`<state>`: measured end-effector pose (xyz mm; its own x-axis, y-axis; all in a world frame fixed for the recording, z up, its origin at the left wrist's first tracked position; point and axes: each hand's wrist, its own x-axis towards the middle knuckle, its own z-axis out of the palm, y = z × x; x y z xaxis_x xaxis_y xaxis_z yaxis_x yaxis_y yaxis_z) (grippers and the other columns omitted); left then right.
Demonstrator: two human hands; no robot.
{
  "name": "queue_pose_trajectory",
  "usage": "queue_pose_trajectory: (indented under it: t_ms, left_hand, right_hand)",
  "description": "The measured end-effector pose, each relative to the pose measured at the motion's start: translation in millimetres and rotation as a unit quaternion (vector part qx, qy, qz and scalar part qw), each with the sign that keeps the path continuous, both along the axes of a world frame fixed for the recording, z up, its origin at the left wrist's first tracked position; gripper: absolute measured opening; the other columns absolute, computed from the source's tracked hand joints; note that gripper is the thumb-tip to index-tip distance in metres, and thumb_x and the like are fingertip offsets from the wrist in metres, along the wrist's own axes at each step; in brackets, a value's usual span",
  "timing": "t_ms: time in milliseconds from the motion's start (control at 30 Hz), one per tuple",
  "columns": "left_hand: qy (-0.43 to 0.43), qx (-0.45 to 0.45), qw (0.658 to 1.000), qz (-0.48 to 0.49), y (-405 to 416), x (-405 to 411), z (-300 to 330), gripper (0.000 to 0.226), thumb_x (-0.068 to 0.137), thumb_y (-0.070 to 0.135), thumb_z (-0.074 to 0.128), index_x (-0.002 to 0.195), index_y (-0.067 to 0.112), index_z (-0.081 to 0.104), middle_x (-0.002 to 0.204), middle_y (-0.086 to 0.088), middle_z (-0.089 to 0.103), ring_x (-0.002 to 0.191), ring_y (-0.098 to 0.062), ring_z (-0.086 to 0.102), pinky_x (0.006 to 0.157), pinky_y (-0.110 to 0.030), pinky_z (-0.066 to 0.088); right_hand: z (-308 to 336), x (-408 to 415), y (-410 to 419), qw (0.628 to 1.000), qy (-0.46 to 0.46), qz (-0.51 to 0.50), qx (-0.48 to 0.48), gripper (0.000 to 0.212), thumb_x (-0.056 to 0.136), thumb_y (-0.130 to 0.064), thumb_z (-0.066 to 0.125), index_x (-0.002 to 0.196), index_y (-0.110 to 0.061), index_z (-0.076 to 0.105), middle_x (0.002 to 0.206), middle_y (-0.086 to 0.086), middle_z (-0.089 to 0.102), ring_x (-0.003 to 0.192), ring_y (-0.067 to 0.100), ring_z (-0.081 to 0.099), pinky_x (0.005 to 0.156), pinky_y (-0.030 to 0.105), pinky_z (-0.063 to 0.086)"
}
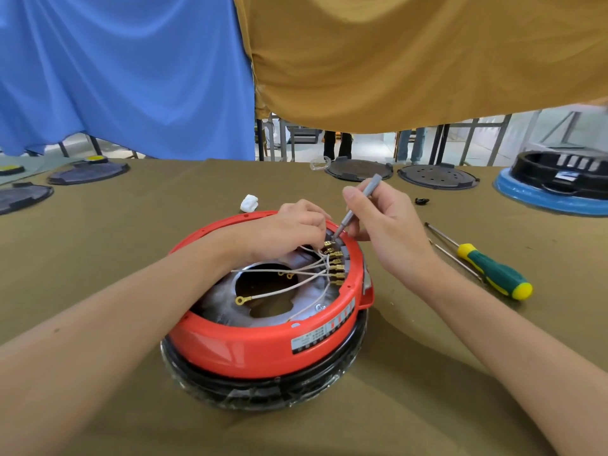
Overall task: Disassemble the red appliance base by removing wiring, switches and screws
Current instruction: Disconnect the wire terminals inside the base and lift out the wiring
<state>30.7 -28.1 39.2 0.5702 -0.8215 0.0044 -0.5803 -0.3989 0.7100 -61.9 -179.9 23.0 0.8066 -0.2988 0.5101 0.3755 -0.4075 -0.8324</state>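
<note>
Right hand (385,230) pinches a slim grey screwdriver (358,208), tip down on the row of brass terminals (335,263) at the red appliance base's (263,340) far inner rim. Left hand (296,227) reaches in beside it, fingers curled on the white wires (296,273) at the top terminal. The base sits upturned on a black ring on the olive-covered table (131,251), with a green-and-yellow screwdriver (487,268) to its right.

Olive-brown cloth (138,245) covers table. Blue fabric sheet (125,74) hangs at left, mustard fabric sheet (411,57) at right, edges meeting above table's far edge. Below mustard sheet: pale floor (368,148), grey metal frame legs (473,139), legs of standing people (339,144). Bright, even light throughout.
</note>
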Motion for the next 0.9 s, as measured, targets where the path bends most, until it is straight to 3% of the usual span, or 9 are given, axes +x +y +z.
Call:
queue_pose_trajectory:
  t_ms: [133,267,433,533,700,900]
  left_hand:
    - [0.014,0.0,1.0,0.001,1,0,0,0.019,0.087,0.009,0.053,0.069,0.016,0.052,0.127,0.005,0.045,0.125,-0.009,0.035,0.095,-0.027,0.034]
    - [0.018,0.002,1.0,-0.001,1,1,-1,0.019,0.088,0.009,0.052,0.071,0.015,0.053,0.128,0.005,0.045,0.125,-0.006,0.034,0.089,-0.018,0.031]
    - [0.023,0.0,1.0,-0.001,2,4,-2,0.018,0.088,0.007,0.05,0.072,0.014,0.052,0.129,0.006,0.046,0.123,-0.001,0.035,0.085,-0.017,0.033]
    - [0.011,0.009,1.0,-0.012,4,4,-1,0.021,0.089,0.006,0.049,0.07,0.016,0.052,0.128,0.006,0.046,0.116,0.012,0.035,0.083,-0.013,0.032]
    - [0.007,0.006,1.0,-0.006,3,2,0,0.02,0.088,0.008,0.05,0.07,0.016,0.052,0.128,0.009,0.047,0.121,0.0,0.036,0.09,-0.023,0.033]
    - [-0.041,-0.003,0.999,-0.012,6,0,1,0.016,0.09,0.012,0.055,0.075,0.015,0.056,0.129,0.014,0.048,0.126,-0.007,0.038,0.108,-0.04,0.028]
  right_hand:
    - [-3,2,-4,0.997,0.035,0.012,0.063,0.028,0.103,-0.028,0.051,0.08,-0.013,0.055,0.057,-0.004,0.057,0.062,0.01,0.064,0.062,0.026,0.057]
    - [-5,5,-9,0.989,0.086,0.025,0.114,0.031,0.103,-0.034,0.051,0.08,-0.014,0.057,0.059,-0.004,0.058,0.064,0.007,0.064,0.072,0.031,0.057]
    - [-6,5,-11,0.986,0.096,0.044,0.128,0.031,0.103,-0.034,0.05,0.08,-0.014,0.057,0.06,-0.003,0.058,0.065,0.005,0.064,0.066,0.023,0.055]
    - [-7,6,-9,0.991,0.071,0.025,0.112,0.032,0.103,-0.033,0.051,0.077,-0.015,0.056,0.059,-0.003,0.058,0.063,0.006,0.065,0.066,0.024,0.058]
    - [-7,5,-11,0.987,0.093,0.038,0.127,0.031,0.103,-0.035,0.051,0.081,-0.014,0.057,0.06,-0.003,0.058,0.066,0.007,0.065,0.07,0.027,0.056]
    - [-7,4,-8,0.979,0.077,0.017,0.186,0.03,0.103,-0.034,0.051,0.083,-0.013,0.058,0.056,-0.006,0.058,0.059,0.004,0.063,0.061,0.02,0.055]
